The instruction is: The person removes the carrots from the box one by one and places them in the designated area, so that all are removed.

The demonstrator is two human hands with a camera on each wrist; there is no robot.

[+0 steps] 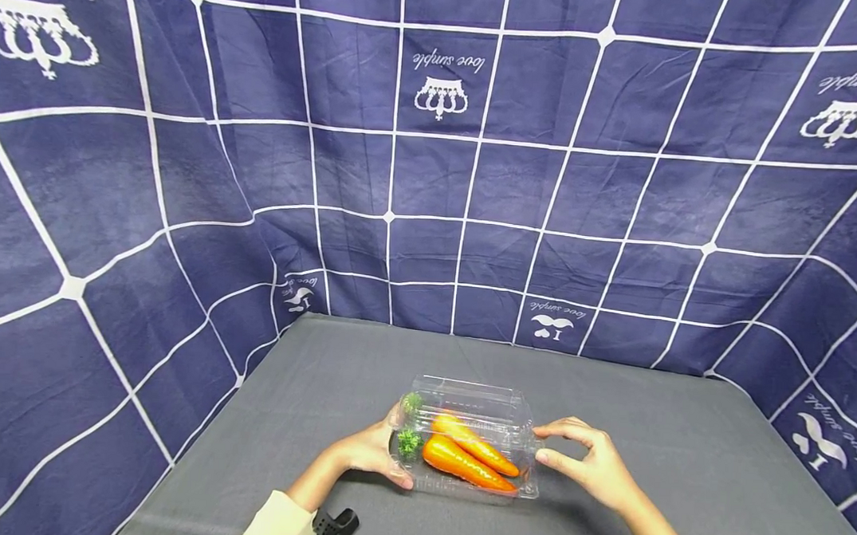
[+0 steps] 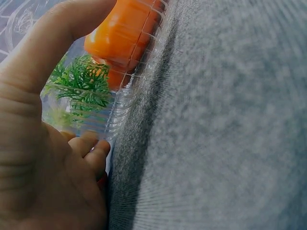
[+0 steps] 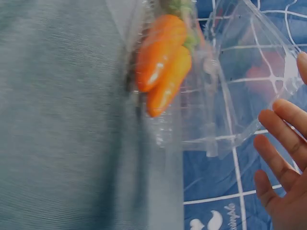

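Note:
A clear plastic clamshell container (image 1: 469, 483) sits on the grey table with its lid (image 1: 466, 393) raised at a tilt. Inside lie two orange toy carrots (image 1: 463, 463) with green leafy tops (image 1: 409, 442) toward the left. My left hand (image 1: 373, 450) grips the container's left end, thumb at the front and fingers on the far side. The thumb crosses in front of a carrot (image 2: 117, 33) in the left wrist view. At the right end my right hand (image 1: 592, 462) has thumb and forefinger by the edge, and its other fingers (image 3: 283, 139) extend beside the lid.
Grey cloth covers the table (image 1: 324, 367). A dark blue curtain (image 1: 433, 172) with white grid lines hangs behind it and at both sides. A black strap (image 1: 336, 527) is at the left wrist, by a cream sleeve (image 1: 281, 523).

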